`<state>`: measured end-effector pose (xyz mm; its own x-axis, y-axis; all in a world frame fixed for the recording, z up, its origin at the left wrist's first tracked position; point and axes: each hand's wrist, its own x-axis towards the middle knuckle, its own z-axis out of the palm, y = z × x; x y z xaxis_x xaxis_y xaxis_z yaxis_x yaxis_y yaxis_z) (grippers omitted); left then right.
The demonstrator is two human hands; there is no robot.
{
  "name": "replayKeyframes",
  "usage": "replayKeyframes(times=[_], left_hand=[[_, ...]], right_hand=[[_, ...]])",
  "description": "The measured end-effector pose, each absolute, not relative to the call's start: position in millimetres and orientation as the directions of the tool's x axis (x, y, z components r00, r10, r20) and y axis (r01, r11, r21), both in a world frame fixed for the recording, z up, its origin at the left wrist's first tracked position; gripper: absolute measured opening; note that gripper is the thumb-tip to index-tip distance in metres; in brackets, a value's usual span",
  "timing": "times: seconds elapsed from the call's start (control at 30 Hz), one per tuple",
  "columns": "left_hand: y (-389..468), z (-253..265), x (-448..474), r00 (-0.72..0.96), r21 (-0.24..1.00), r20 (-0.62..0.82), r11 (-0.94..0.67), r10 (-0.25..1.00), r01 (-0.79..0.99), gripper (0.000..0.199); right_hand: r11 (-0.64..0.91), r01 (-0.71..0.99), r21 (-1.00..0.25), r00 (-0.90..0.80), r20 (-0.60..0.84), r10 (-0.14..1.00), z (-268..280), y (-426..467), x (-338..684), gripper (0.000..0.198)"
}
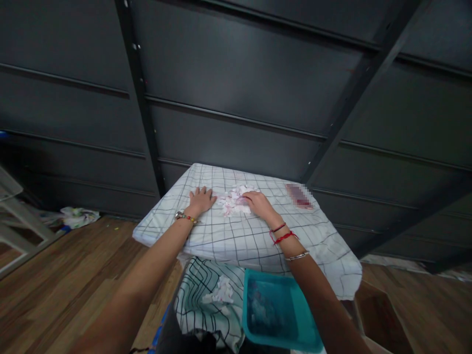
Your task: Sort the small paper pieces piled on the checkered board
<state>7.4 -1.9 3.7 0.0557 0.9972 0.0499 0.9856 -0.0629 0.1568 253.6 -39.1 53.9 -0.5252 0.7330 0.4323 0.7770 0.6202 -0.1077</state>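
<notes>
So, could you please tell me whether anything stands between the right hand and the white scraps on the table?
Nothing visible does: the right hand is right at the white scraps, its fingertips among them.

A dark grey wall [236, 64] of large flat panels fills the upper part of the view, crossed by thin horizontal ribs [236, 117] and thicker dark posts [136, 83] dotted with small bright spots. A soft pale sheen lies on the middle panels. Close to the wall stands a cloth-draped surface [221, 243], white with a dark grid. Brown wood-look planks make up the floor [88, 265]. At the left edge, partly cut off, is a white frame [27, 256], with a crumpled white bag [79, 217] near it
</notes>
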Motion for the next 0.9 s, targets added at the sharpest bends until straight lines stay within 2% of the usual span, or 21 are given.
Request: replayKeyframes(times=[0.17,0.47,0.7,0.9], left_hand=[[-2.8,4.0,6.6,0.057,0.139,0.058,-0.064,0.997,0.988,0.060],[0.5,2.3,4.7,0.053,0.125,0.052,-0.059,0.997,0.990,0.062],[-2.2,4.0,4.0,0.067,0.114,0.057,-0.073,0.996,0.991,0.063],[-4.0,6.7,4.4,0.066,0.106,0.047,-0.071,0.997,0.992,0.062]], right_hand=[[0.602,0.776,-0.186,-0.436,0.531,0.726,56.9,-40.4,279.0,0.024],[0.622,0.765,-0.165,-0.525,0.399,0.752,60.8,-58.1,298.6,0.025],[0.541,0.833,-0.112,-0.484,0.326,0.812,64.3,-59.9,305.0,0.027],[0.549,0.816,-0.182,-0.499,0.256,0.828,64.2,-61.2,304.6,0.027]])
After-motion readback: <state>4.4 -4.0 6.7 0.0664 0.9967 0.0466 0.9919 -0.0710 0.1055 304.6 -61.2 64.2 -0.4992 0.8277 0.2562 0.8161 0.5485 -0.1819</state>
